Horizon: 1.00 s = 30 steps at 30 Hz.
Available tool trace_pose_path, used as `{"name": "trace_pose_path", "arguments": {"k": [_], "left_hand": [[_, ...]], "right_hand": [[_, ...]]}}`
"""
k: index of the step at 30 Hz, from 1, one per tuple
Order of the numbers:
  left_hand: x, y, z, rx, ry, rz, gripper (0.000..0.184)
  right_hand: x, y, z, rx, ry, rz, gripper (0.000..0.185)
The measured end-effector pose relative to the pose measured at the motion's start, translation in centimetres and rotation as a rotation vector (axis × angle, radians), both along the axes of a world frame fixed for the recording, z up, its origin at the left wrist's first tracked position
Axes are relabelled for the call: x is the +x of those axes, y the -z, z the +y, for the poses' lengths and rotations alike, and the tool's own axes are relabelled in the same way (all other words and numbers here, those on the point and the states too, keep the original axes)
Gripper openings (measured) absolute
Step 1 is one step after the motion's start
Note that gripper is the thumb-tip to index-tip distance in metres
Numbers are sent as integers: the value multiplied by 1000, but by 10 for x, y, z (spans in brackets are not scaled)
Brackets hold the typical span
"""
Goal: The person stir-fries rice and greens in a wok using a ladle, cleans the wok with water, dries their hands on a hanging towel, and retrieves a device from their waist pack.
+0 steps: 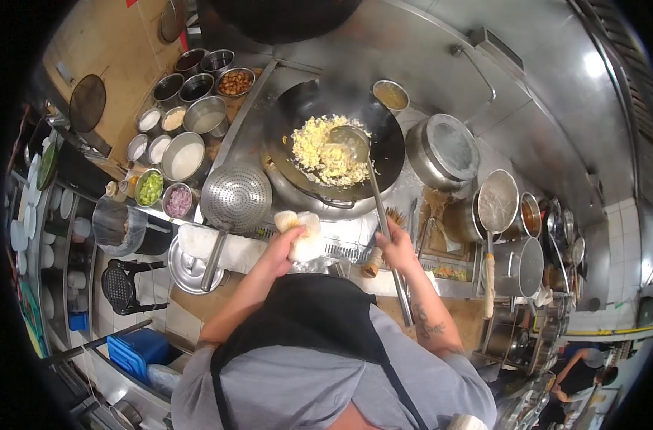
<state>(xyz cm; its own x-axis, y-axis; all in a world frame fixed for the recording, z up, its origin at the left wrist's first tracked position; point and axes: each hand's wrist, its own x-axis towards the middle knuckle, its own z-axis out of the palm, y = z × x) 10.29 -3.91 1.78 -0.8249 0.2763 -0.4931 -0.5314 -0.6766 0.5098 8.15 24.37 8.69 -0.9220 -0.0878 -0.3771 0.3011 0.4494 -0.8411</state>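
A large black wok (385, 136) sits on the stove with yellow and white food (319, 147), which looks like egg and rice, spread in its middle. The bowl of a long metal ladle (349, 145) rests in that food. My right hand (396, 246) is closed around the ladle's handle, whose end reaches back past my forearm. My left hand (287, 247) grips a folded whitish cloth (306, 236) just in front of the wok's near rim, apart from it.
A perforated strainer (236, 197) lies left of the wok, near bowls of green pieces (149, 188) and chopped onion (177, 201). At the right stand a lidded pot (443, 152), a mesh skimmer (498, 201) and a deep pot (520, 266). Another person (581, 373) is far off at lower right.
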Motion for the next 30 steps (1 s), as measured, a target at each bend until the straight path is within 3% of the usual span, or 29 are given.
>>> {"name": "trace_pose_path", "arguments": {"k": [2, 4, 8, 9, 12, 13, 16, 17, 20, 21, 24, 25, 28, 30], "left_hand": [[-18, -4, 8, 24, 13, -5, 39], [-33, -7, 16, 47, 6, -29, 37], [-70, 1, 37, 16, 75, -56, 31], [-80, 0, 43, -37, 101, -75, 31], [-98, 18, 59, -111, 113, -91, 28], [-102, 26, 61, -93, 129, -95, 26], [-97, 16, 59, -69, 120, -129, 22], [-93, 7, 56, -67, 111, -131, 22], [-85, -9, 47, 13, 128, -112, 22], [-82, -9, 43, 51, 140, -109, 22], [-86, 4, 43, 62, 164, -109, 24], [-86, -7, 44, 53, 158, -145, 24], [-91, 1, 42, -16, 132, -151, 23], [-93, 2, 45, 12, 143, -151, 22]], "right_hand": [[-19, 23, 6, 102, 52, 211, 50], [-29, 7, 3, -14, 221, 55, 50], [-59, 22, 24, -132, 289, 155, 32], [-59, 26, 19, -41, 300, 188, 19], [-36, 9, -11, -240, 283, -141, 18], [-31, 19, -9, -346, 255, -192, 32], [-3, 3, -25, -194, 123, -14, 45], [5, -11, -26, -257, 91, -26, 50], [13, -30, -13, -671, 201, -271, 44], [11, -22, -6, -731, 239, -329, 32], [-18, 26, 3, -388, 231, -254, 34], [-32, 35, 6, -281, 202, -99, 38], [-77, 8, 14, -274, 250, 6, 47], [-108, 1, 18, -129, 219, 78, 45]]}}
